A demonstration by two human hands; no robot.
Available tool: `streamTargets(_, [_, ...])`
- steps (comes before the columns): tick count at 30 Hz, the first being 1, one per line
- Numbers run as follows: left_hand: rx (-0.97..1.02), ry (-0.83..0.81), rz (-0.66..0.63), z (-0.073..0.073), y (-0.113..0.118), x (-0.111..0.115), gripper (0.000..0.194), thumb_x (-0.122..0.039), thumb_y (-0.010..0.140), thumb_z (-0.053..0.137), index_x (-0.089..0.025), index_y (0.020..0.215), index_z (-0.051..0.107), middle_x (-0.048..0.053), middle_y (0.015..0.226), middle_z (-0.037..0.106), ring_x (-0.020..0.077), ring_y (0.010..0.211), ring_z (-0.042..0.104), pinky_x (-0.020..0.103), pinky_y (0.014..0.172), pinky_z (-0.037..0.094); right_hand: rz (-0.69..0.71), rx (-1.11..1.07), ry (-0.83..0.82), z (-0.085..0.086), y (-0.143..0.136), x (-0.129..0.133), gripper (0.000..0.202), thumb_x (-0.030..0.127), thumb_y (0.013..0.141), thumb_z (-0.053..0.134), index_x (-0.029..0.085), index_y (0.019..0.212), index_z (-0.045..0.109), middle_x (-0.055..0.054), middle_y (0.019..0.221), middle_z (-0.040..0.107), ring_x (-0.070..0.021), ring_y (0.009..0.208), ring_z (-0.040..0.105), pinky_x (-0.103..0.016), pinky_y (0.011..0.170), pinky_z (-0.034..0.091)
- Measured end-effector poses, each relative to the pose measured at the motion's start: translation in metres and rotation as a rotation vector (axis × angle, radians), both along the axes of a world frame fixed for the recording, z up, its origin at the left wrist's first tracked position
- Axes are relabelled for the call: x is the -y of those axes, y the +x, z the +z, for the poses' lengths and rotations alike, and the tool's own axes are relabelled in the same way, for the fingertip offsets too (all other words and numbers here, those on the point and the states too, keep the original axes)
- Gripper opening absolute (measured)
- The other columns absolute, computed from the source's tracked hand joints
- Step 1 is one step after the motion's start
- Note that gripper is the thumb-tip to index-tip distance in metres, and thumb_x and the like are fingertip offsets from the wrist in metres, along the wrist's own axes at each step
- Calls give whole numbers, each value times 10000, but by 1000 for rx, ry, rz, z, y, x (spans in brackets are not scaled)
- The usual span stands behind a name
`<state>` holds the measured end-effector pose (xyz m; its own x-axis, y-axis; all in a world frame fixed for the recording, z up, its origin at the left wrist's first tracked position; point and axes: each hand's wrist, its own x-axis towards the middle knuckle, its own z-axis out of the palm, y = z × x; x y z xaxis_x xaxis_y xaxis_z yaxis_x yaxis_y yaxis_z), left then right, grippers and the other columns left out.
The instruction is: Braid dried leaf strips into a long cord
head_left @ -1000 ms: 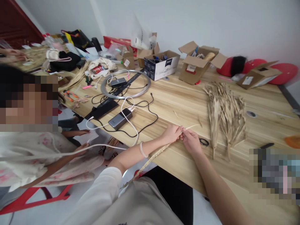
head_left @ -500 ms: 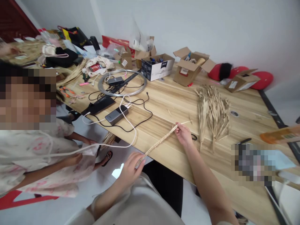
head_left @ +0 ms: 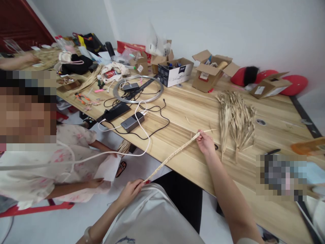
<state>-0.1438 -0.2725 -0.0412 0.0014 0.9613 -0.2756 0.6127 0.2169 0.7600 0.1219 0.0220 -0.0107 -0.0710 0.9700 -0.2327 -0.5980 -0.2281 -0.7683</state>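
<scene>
A long, narrow braid of pale straw (head_left: 172,155) stretches taut and slanting between my two hands. My left hand (head_left: 131,192) is closed round its lower end, close to my lap. Higher up, over the table's front part, my right hand (head_left: 205,141) pinches the other end, and a thin loose strand sticks out past the fingers to the right. A spread bundle of dried leaves (head_left: 235,122) lies on the table just right of my right hand.
On the wooden table (head_left: 177,118) lie a wire coil (head_left: 116,93), a power bank (head_left: 132,122) and cables. Cardboard boxes (head_left: 210,76) and red caps (head_left: 294,84) line the wall. A person in a flowered dress (head_left: 78,169) sits at left, holding paper; a white cable (head_left: 101,154) crosses there.
My left hand has slid down and left along the braid to its lower end, so a longer stretch shows between my hands. The view has shifted slightly left.
</scene>
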Motion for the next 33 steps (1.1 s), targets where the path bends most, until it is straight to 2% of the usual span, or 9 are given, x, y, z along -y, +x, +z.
streamTargets(3, [-14, 27, 72, -1, -5, 11, 374, -415, 911, 341, -177, 894, 628, -18, 586, 555, 112, 557, 507, 197, 582, 384, -12, -14, 5, -1, 2, -1, 121, 165, 644, 742, 109, 674, 639, 41, 576, 505, 0, 464, 401, -76, 393, 375])
streamTargets(7, [-33, 46, 150, -4, -7, 17, 380, -418, 896, 367, -151, 1038, 596, -33, 552, 518, 114, 516, 472, 206, 549, 374, -13, -27, 3, -1, 2, -1, 117, 172, 662, 735, 111, 700, 643, 48, 567, 484, 1, 469, 402, -71, 406, 385])
streamTargets(11, [-15, 79, 163, -3, -6, 15, 354, -426, 884, 389, -150, 892, 612, -13, 598, 540, 110, 542, 483, 205, 547, 370, -14, -38, 6, 0, 2, -1, 124, 197, 674, 737, 124, 713, 645, 52, 576, 486, 1, 466, 401, -72, 407, 391])
streamTargets(14, [-2, 81, 198, 1, -6, 13, 362, -445, 878, 394, -151, 827, 600, -26, 552, 492, 103, 515, 453, 201, 531, 357, -2, -51, 12, 2, 2, -1, 155, 241, 677, 747, 141, 749, 653, 63, 559, 479, -4, 470, 420, -82, 422, 410])
streamTargets(17, [12, 72, 223, 5, -5, 10, 363, -459, 871, 402, -153, 809, 588, -34, 531, 462, 100, 502, 431, 199, 520, 346, 42, -51, 17, 4, 1, 1, 199, 265, 656, 768, 151, 777, 660, 62, 564, 500, -11, 488, 454, -91, 439, 424])
streamTargets(25, [17, 78, 208, 25, -2, -4, 354, -457, 865, 401, -163, 772, 574, -30, 515, 475, 101, 484, 439, 193, 499, 341, 250, -9, 11, 8, -13, 18, 215, 208, 633, 776, 162, 819, 679, 19, 661, 629, -32, 524, 520, -114, 464, 466])
streamTargets(29, [14, 74, 241, 29, -1, -10, 376, -481, 856, 400, -161, 770, 579, -28, 489, 499, 103, 461, 450, 195, 495, 350, 274, -33, -1, 11, -24, 25, 225, 207, 646, 764, 144, 839, 669, -13, 731, 664, -32, 540, 550, -106, 497, 477])
streamTargets(33, [2, 82, 249, 28, -3, -10, 382, -486, 856, 411, -154, 836, 599, -24, 499, 532, 100, 457, 465, 193, 502, 361, 261, -45, 15, 12, -29, 30, 247, 204, 658, 758, 173, 882, 657, -38, 833, 702, -29, 532, 551, -116, 498, 476])
